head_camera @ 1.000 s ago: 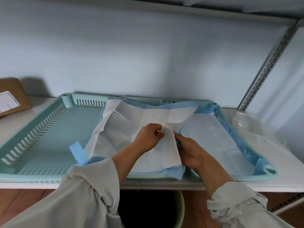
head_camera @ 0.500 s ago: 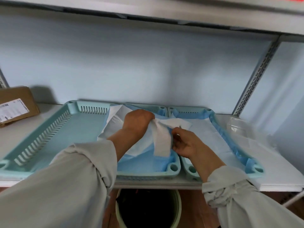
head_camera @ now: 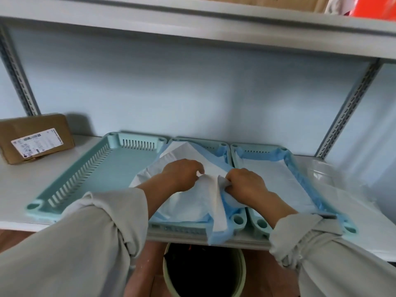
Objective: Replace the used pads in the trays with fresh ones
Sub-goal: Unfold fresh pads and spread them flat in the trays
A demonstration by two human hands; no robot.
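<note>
both hands are gripping a pad (head_camera: 188,202) bunched in the middle tray (head_camera: 239,220): left hand (head_camera: 182,174) pinching the white face, right hand (head_camera: 246,185) clutching a fold. the right tray (head_camera: 260,225) is lying lined flat. the left tray (head_camera: 120,168) is sitting bare, apparently awaiting a pad. the bin (head_camera: 203,273) is standing below the shelf (head_camera: 12,185).

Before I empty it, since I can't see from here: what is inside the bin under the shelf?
The bin has a dark interior, with a small reddish scrap near the rim. Its far part is hidden by the shelf edge and the pad's hanging corner, so how full it is cannot be told.
</note>
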